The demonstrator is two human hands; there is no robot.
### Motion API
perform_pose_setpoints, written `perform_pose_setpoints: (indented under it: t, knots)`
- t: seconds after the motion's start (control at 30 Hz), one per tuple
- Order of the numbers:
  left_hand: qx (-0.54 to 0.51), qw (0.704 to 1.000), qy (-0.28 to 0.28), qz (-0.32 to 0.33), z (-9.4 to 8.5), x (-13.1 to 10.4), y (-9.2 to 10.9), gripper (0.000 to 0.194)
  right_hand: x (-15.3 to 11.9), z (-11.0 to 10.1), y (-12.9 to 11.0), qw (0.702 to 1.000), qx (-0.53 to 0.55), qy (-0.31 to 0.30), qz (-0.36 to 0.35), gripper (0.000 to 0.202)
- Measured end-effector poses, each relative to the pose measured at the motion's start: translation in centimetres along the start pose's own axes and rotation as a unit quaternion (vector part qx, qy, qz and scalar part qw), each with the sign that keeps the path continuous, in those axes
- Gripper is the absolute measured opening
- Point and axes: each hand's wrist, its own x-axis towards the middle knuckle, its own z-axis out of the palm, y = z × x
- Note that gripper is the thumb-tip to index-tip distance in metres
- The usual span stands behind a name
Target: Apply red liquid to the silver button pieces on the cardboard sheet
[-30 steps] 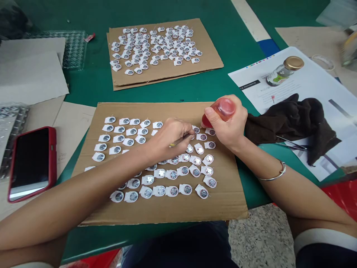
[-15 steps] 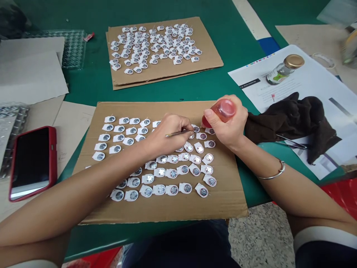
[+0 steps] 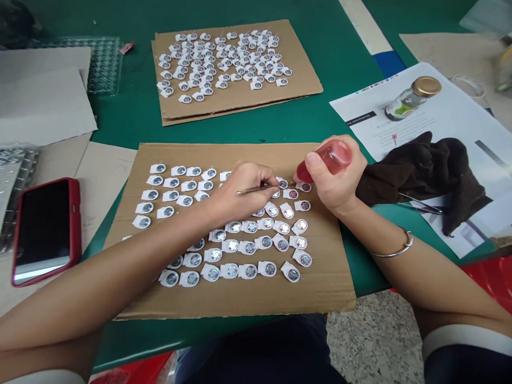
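Note:
My left hand (image 3: 248,186) is closed in a pinch around thin metal tweezers (image 3: 254,190), just above the small round metal discs on white tabs (image 3: 248,226). These discs lie in rough rows on a brown cardboard sheet (image 3: 320,266). Some of them are hidden under my left forearm. Wrapped round a soft red translucent bottle (image 3: 335,154), my right hand (image 3: 346,178) is at the sheet's upper right. The bottle is tilted, its lower end toward the discs by my left fingertips.
Behind lies another cardboard stack (image 3: 304,80) with many similar discs. A red-cased phone (image 3: 46,232) is at left. On the right, printed paper (image 3: 368,114) bears a gold-lidded jar (image 3: 412,98), beside a dark cloth (image 3: 424,170) and a thin metal tool (image 3: 424,204).
My right hand has shifted slightly to the right with the red bottle, away from my left hand. My left hand and the tweezers stay nearly in place.

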Motion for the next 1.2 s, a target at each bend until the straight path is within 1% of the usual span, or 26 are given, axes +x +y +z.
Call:
perform_pose_setpoints:
  t: [0.27, 0.4, 0.57, 0.7, 0.87, 1.03, 1.2]
  knots:
    - [-0.001, 1.0, -0.001, 0.006, -0.07, -0.23, 0.34, 0.014, -0.09, 0.14, 0.02, 1.0, 0.008, -0.011, 0.0, 0.028]
    - [-0.002, 1.0, 0.001, 0.005, -0.05, -0.21, 0.29, 0.014, -0.17, 0.18, 0.11, 1.0, 0.005, -0.014, -0.015, 0.029]
    - [-0.012, 1.0, 0.002, -0.018, 0.08, -0.01, -0.09, 0.013, -0.25, 0.09, 0.02, 0.999, -0.001, -0.024, -0.03, 0.028]
    - [-0.03, 0.999, -0.001, -0.039, -0.01, 0.09, -0.01, 0.012, -0.28, 0.06, -0.07, 0.999, 0.0, -0.024, -0.041, 0.027]
    - [-0.047, 0.998, -0.008, -0.048, -0.15, 0.18, 0.27, 0.011, -0.3, 0.06, -0.18, 0.998, 0.003, -0.02, -0.056, 0.025]
    - [-0.058, 0.996, 0.0, -0.065, -0.01, 0.33, -0.09, 0.011, -0.35, 0.04, -0.26, 0.998, -0.002, -0.024, -0.059, 0.025]
    - [-0.069, 0.996, -0.005, -0.065, 0.04, 0.4, -0.27, 0.012, -0.45, 0.11, -0.23, 0.998, 0.009, -0.033, -0.054, 0.025]
